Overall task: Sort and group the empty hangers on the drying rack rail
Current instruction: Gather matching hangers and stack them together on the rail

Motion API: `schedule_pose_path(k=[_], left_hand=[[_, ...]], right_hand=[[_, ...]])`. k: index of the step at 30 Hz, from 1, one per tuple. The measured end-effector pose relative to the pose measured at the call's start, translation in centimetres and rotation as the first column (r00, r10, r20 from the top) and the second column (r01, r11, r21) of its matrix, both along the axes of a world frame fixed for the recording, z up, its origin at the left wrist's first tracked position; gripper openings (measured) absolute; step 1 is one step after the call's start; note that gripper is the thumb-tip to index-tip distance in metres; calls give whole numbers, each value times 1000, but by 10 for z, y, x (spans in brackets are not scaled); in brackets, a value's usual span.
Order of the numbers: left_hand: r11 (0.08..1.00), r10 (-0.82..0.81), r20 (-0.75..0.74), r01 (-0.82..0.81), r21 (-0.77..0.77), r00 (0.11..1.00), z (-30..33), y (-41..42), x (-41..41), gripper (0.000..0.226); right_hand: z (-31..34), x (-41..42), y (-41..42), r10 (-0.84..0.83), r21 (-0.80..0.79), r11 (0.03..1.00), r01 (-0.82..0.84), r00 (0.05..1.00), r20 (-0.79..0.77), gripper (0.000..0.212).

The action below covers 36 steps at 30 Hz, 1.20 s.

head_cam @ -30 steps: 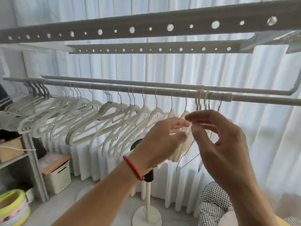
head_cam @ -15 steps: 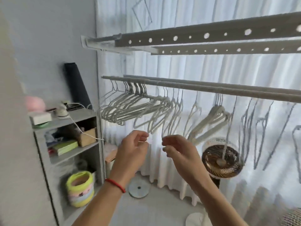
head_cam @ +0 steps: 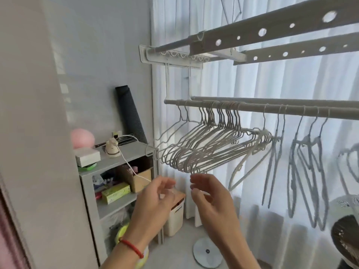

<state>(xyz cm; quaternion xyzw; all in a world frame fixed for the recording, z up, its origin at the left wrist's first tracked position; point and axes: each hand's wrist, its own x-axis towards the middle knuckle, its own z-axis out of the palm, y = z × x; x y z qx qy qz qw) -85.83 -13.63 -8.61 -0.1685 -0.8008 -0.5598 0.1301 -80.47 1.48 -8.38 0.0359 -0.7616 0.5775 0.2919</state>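
- Head view: the rail (head_cam: 252,108) runs from the middle of the picture off to the right, in front of a white curtain (head_cam: 272,80), with a second bar just behind it.
- A thick bunch of pale hangers (head_cam: 209,146) hangs near the rail's left end, hooks crowded together, bodies fanned down and to the left.
- Two thin hangers (head_cam: 174,129) hang alone to the left of the bunch, closest to the rail's end.
- One wider white hanger (head_cam: 250,162) hangs at the right edge of the bunch, tilted.
- Further right, several loose hangers (head_cam: 305,167) hang apart from one another, turned nearly edge-on; those at the far right are blurred.
- The left hand (head_cam: 155,202) is raised below the bunch, fingers loosely curled and apart, holding nothing. A red string (head_cam: 132,247) is around its wrist.
- The right hand (head_cam: 209,199) is just beside the left, fingers curled and slightly spread, nothing between them. Its fingertips (head_cam: 194,178) are just under the lowest hangers of the bunch; whether they touch cannot be told.
- Above, two flat bars with round holes (head_cam: 272,33) slope up to the right.
- At the left stands a grey shelf (head_cam: 124,152) with a white box (head_cam: 87,157), a pink ball (head_cam: 82,137) and a white cable (head_cam: 126,162) on top, and boxes inside.
- A white bin (head_cam: 174,218) stands on the floor behind the hands.
- A fan (head_cam: 345,235) shows at the lower right.
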Motion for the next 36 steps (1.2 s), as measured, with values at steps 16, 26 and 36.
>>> schedule_pose_path(k=[16,26,36], left_hand=[[880,-100,-180,3,-475,978,77,35,-312,63],[607,-786,358,738,293,504,63,60,-384,33],[471,-882,226,754,457,414,43,68,-361,30]], right_hand=[[68,-226,-1,-539,460,785,415,824,177,67],[67,-276,-11,-827,476,557,680,402,393,83],[54,-296,-28,-677,-266,638,723,691,255,12]])
